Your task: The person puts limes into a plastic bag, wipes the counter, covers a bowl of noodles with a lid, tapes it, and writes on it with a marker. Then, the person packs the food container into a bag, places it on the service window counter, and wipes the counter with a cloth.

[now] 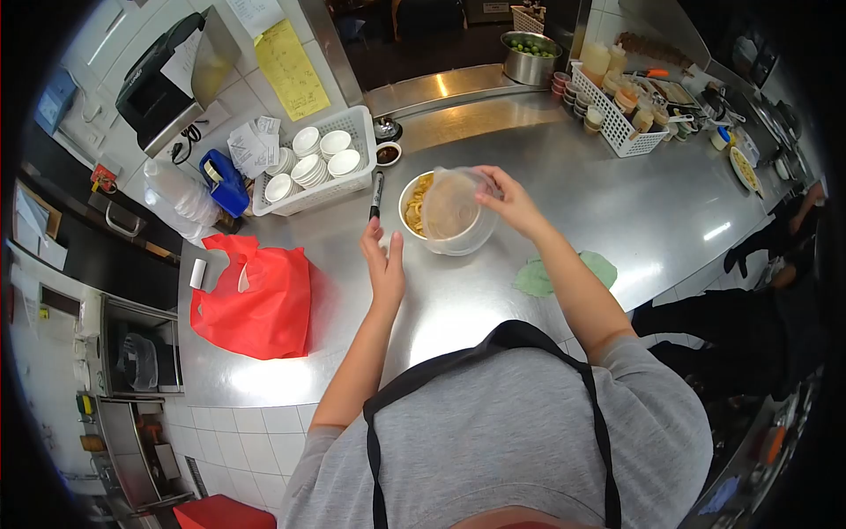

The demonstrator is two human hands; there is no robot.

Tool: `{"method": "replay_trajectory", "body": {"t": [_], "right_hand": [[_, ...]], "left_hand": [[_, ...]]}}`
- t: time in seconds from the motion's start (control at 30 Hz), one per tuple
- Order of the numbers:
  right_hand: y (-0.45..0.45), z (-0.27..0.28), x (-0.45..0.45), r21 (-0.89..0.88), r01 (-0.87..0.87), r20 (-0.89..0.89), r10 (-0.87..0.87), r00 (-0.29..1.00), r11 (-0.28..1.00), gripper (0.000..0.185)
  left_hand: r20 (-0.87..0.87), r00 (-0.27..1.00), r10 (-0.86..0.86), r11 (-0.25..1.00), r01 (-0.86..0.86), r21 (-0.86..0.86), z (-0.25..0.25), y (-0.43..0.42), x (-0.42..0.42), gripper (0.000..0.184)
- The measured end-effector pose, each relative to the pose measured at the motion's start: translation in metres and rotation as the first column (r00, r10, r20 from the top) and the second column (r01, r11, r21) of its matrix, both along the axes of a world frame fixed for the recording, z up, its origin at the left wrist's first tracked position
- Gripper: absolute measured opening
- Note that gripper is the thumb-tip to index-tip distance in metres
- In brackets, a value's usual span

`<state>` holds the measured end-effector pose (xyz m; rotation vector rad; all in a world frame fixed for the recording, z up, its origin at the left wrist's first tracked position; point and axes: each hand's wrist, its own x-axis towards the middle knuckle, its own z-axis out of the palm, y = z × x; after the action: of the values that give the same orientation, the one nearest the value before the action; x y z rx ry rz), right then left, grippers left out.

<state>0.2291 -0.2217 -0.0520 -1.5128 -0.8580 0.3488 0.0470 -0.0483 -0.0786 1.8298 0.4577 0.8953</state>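
Note:
A white round bowl (pixel 404 204) of yellowish-brown food (pixel 417 201) stands on the steel counter. My right hand (pixel 511 203) grips a translucent plastic lid (pixel 454 212) by its right edge. The lid is tilted and covers much of the bowl from view; whether it touches the rim I cannot tell. Left of the bowl is my left hand (pixel 384 260), fingers apart and holding nothing. Just beyond its fingertips lies a black marker (pixel 377 189). A small dish of dark sauce (pixel 388 155) sits behind the bowl.
A red bag (pixel 256 304) stands at left, below a white basket (pixel 352 181) of stacked small cups. A green cloth (pixel 533 279) lies near my right forearm. Farther right are a basket of bottles (pixel 630 137) and a metal pot (pixel 530 66). Another person's dark clothing (pixel 731 326) shows at right.

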Motion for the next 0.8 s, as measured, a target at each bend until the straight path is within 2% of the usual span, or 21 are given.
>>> {"method": "replay_trajectory", "body": {"t": [0.03,0.07,0.13,0.17,0.23,0.3,0.43,0.5,0.57,0.63,0.7,0.73,0.8], "right_hand": [[0.005,-0.002,0.004,-0.069,0.101,0.122,-0.092,0.988,0.992,0.04],[0.01,-0.009,0.005,-0.068,0.098,0.119,-0.09,0.989,0.993,0.04],[0.024,-0.018,0.021,-0.175,0.134,0.151,-0.108,0.983,0.975,0.039],[0.031,-0.024,0.026,-0.157,0.143,0.17,-0.116,0.979,0.977,0.039],[0.044,-0.035,0.03,-0.094,0.202,0.316,-0.163,0.935,0.975,0.036],[0.05,-0.028,0.024,-0.144,0.229,0.308,-0.176,0.935,0.963,0.034],[0.063,-0.026,0.016,-0.119,0.319,0.329,-0.266,0.906,0.94,0.033],[0.069,-0.026,0.015,-0.121,0.42,0.396,-0.344,0.852,0.9,0.03],[0.071,-0.022,0.016,-0.151,0.429,0.391,-0.345,0.853,0.89,0.027],[0.071,-0.014,0.016,-0.288,0.422,0.428,-0.279,0.86,0.86,0.025],[0.076,-0.015,0.022,-0.269,0.441,0.439,-0.298,0.848,0.856,0.023],[0.079,-0.018,0.025,-0.261,0.452,0.448,-0.307,0.84,0.853,0.021],[0.085,-0.02,0.031,-0.268,0.465,0.446,-0.319,0.836,0.844,0.019]], "left_hand": [[-0.014,0.995,-0.098,0.989,0.096,-0.112,-0.001,0.002,0.01,0.058],[-0.016,0.98,-0.196,0.957,0.187,-0.223,-0.003,0.002,0.016,0.059],[-0.019,0.984,-0.18,0.966,0.173,-0.191,-0.019,0.002,0.035,0.063],[-0.023,0.986,-0.167,0.973,0.161,-0.163,-0.025,0.002,0.046,0.067],[0.013,0.986,-0.167,0.973,0.167,-0.16,-0.013,-0.007,0.053,0.071],[-0.114,0.993,-0.033,0.99,0.017,-0.141,-0.005,-0.016,0.058,0.069],[-0.094,0.995,0.023,0.984,-0.039,-0.172,0.0,-0.023,0.069,0.066],[0.019,0.999,0.048,0.995,-0.046,-0.093,-0.011,-0.017,0.076,0.061],[0.018,0.998,0.057,0.998,-0.056,-0.032,-0.019,-0.012,0.078,0.059],[0.015,0.998,0.068,0.997,-0.068,0.027,-0.019,-0.007,0.082,0.058],[0.059,0.998,-0.008,0.995,0.014,-0.102,-0.019,0.004,0.086,0.058],[0.057,0.998,-0.015,0.995,0.021,-0.098,-0.02,0.011,0.088,0.058],[0.083,0.995,-0.048,0.95,0.071,-0.304,-0.022,0.028,0.096,0.046]]}}
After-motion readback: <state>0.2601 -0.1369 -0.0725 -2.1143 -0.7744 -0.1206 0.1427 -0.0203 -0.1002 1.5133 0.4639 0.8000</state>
